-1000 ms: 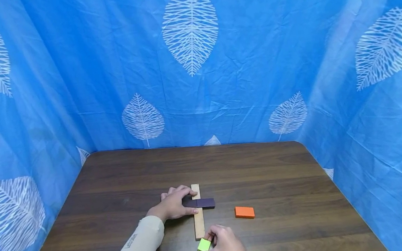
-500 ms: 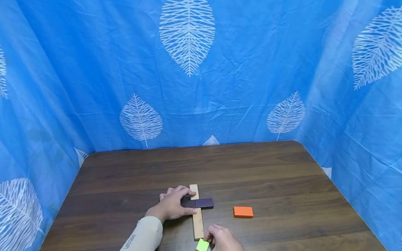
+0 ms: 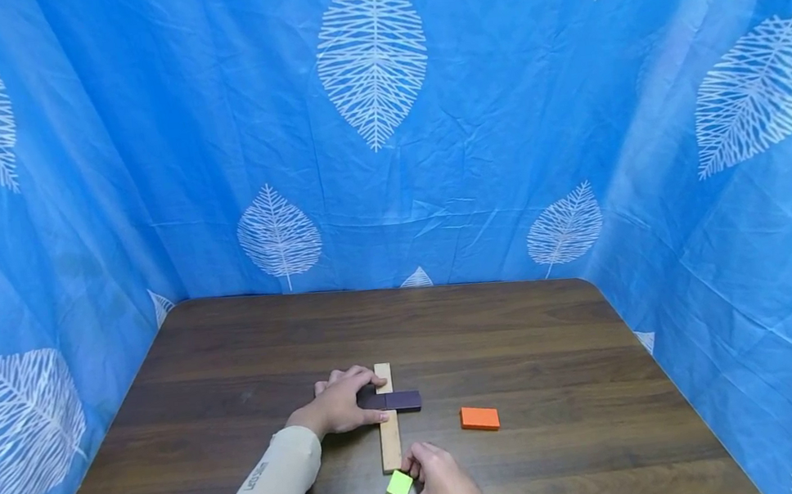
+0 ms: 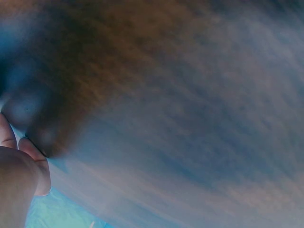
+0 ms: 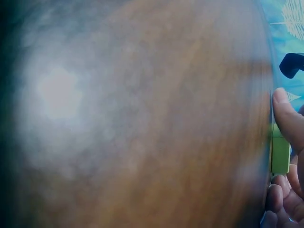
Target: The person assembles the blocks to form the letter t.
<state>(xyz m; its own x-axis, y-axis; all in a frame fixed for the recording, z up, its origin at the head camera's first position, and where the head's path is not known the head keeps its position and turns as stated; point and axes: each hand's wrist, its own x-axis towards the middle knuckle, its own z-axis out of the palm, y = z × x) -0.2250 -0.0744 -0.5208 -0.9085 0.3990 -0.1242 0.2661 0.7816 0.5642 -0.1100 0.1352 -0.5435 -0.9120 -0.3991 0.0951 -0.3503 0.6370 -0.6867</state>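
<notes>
In the head view, my left hand (image 3: 339,404) rests with thumb and index finger spread apart on a pale wooden strip (image 3: 390,445). Between them, a dark purple block (image 3: 403,400) lies across the strip; its left part is shaded by the hand. At the strip's near end lies a small lime-green block (image 3: 399,485). Beside it is my right hand (image 3: 444,488), fingertips near the block's right edge and thumb apart from it. The right wrist view shows the green block (image 5: 280,154) between thumb and fingers. Blur hides the left hand's work in the left wrist view.
An orange rectangular block (image 3: 480,419) lies to the right on the dark wooden table (image 3: 527,346). Blue curtains (image 3: 497,103) with white leaf prints stand behind the table and along both sides.
My right thumb has moved away from the green block, which now sits slightly turned by the strip's near end. My left hand stays in place. The head view shifts a little.
</notes>
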